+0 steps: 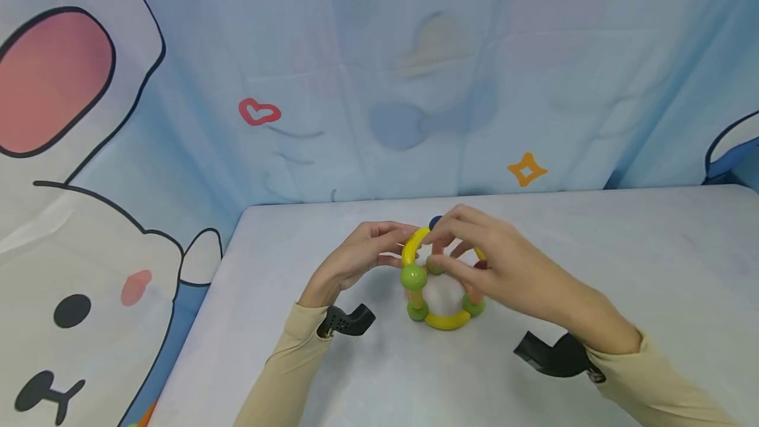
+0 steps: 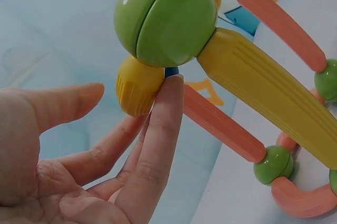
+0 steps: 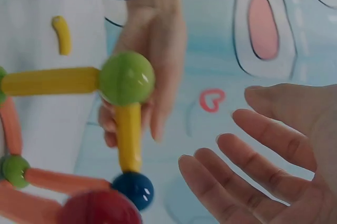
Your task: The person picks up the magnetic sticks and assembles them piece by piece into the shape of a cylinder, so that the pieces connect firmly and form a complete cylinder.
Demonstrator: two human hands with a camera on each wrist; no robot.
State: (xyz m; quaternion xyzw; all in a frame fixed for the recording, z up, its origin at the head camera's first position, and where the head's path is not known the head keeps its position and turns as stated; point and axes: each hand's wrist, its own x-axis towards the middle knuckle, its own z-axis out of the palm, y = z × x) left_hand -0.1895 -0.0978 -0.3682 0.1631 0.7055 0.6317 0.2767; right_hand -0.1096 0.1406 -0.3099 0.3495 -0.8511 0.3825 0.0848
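A construction of toy sticks and balls stands on the table, with a yellow curved stick [image 1: 447, 321] between green balls low at its front. Higher up, a green ball [image 2: 166, 18] joins a long yellow stick [image 2: 274, 97] to a yellow curved stick [image 2: 138, 84]. My left hand [image 1: 362, 252] touches that curved stick with extended fingers, its thumb standing apart. My right hand [image 1: 504, 256] is over the construction's right side, overlapping it in the head view. Its loosely spread fingers [image 3: 263, 176] hold nothing in the right wrist view, near a blue ball [image 3: 134, 190] and a red ball [image 3: 100, 208].
A white table [image 1: 652, 269] lies beneath the construction. Behind it hangs a light blue printed curtain [image 1: 356, 51]. One short yellow curved piece [image 3: 62, 35] lies separately on the table in the right wrist view. Black wrist straps [image 1: 554, 354] sit on both forearms.
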